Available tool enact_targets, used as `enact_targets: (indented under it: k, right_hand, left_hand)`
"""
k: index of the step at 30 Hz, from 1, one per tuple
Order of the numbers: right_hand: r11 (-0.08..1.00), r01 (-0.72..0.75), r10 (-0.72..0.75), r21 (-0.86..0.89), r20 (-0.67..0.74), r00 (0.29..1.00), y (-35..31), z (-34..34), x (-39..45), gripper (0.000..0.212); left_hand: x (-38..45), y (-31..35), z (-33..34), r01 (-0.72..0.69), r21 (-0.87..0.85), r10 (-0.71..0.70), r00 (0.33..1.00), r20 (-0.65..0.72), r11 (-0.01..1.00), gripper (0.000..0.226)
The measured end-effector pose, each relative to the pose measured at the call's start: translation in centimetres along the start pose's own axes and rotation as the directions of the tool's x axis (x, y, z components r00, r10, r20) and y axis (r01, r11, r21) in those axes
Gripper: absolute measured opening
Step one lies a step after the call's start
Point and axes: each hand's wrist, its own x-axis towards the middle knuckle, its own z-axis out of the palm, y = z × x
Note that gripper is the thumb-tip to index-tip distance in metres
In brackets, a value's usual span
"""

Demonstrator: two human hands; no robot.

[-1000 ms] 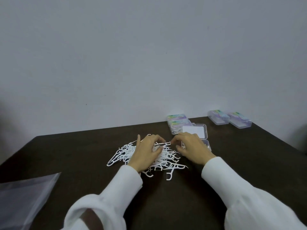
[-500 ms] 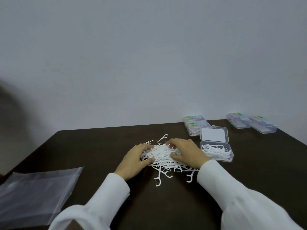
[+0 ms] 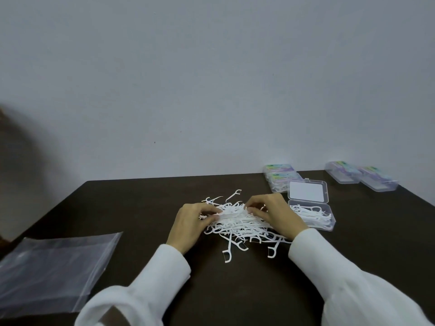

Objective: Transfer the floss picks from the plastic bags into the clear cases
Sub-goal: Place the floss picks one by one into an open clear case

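Observation:
A heap of white floss picks [image 3: 237, 225] lies in the middle of the dark table [image 3: 141, 208]. My left hand [image 3: 191, 222] grips the heap's left side, its fingers curled round a bunch of picks. On the heap's right side my right hand [image 3: 275, 214] pinches picks between thumb and fingers. Just right of that hand stands an open clear case [image 3: 312, 211], lid up, with several picks inside. An empty clear plastic bag [image 3: 49, 271] lies flat at the left front.
Two closed clear cases [image 3: 280, 176] with coloured labels sit behind the open one. Two more closed cases [image 3: 360, 178] stand at the far right back edge. A plain wall rises behind the table.
Both hands have pushed the spread picks together into a tighter heap and now hold it from either side. The view has shifted left, bringing the open case and more of the bag into sight.

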Motion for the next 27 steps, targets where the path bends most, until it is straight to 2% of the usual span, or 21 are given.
enact_targets:
  k: [5, 16, 20, 27]
  right_hand:
    - [0.997, -0.046, 0.048, 0.056, -0.028, 0.998, 0.4, -0.1, -0.2, 0.012]
    - [0.972, 0.008, 0.013, -0.237, 0.084, 0.996, -0.5, 0.0, 0.0, 0.029]
    - [0.928, 0.072, -0.015, -0.366, 0.157, 0.988, -0.9, 0.5, 0.6, 0.029]
    - [0.928, 0.092, -0.064, -0.362, 0.086, 0.994, -1.3, 0.8, 0.7, 0.016]
  left_hand:
    - [0.2, 0.4, -0.2, 0.034, -0.072, -0.038, 0.998, -0.059, 0.997, 0.013]
    - [0.8, 1.1, -1.7, 0.084, -0.297, -0.132, 0.981, -0.145, 0.951, 0.014]
    - [1.0, 0.4, -2.2, 0.166, -0.481, -0.247, 0.963, -0.111, 0.861, 0.016]
    - [0.8, 0.6, -2.6, 0.216, -0.704, -0.342, 0.939, -0.04, 0.677, 0.015]
